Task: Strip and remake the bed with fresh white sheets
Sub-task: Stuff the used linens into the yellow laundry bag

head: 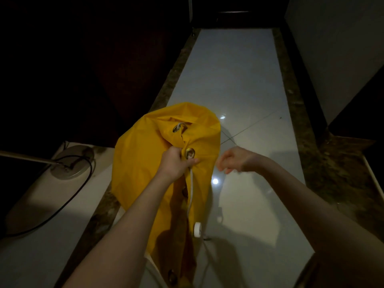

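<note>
Both bare forearms reach forward and down from the bottom edge. The left hand (176, 161) is clenched, fingers curled tight with the thumb pointing right. The right hand (232, 160) hangs free just beside it, fingers loosely curled, palm down.

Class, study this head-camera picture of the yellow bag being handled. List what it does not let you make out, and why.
- Contents of the yellow bag: hidden by its own fabric, head view.
- Whether the right hand pinches anything: fingertips blurred.
- Where the white cord ends: cut off by the bottom edge.
- Upper left of the room: too dark.
- The lamp base's pole: cut off left.
</note>
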### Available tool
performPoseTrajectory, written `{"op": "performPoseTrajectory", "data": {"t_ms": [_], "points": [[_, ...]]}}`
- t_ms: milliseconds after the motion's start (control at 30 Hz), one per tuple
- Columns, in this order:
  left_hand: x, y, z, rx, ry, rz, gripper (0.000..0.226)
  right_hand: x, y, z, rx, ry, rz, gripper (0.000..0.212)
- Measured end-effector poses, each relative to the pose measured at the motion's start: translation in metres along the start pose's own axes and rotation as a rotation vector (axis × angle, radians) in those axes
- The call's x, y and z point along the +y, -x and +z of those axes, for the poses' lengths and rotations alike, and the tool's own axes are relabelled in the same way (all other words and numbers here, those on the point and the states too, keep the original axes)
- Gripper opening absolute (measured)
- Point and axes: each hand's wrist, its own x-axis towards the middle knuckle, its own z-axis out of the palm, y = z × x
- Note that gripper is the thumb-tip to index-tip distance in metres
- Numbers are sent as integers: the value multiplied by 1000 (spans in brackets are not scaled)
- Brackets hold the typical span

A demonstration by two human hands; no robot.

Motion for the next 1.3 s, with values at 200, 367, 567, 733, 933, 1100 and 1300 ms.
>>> {"op": "performPoseTrajectory", "data": {"t_ms": [200,367,567,733,933,1100,1300], "points": [[-11,-2,-8,47,142,-14,42,-15,8,37,-266,81,-8,46],[-5,1,-5,61,133,33,40,-31,14,79,-243,9,-92,39],[-5,6,-7,63,140,32,42,-33,22,79,-116,-146,-178,11],[-3,8,-7,46,142,30,46,-31,34,52,-209,-233,-75,15],[2,13,-4,12,119,78,39,-32,38,47,-149,-201,-69,17],[5,14,-1,24,108,79,42,-29,34,88,-168,-110,-106,23],[4,14,3,-4,80,67,38,-29,21,99,105,-122,-139,33]]}}
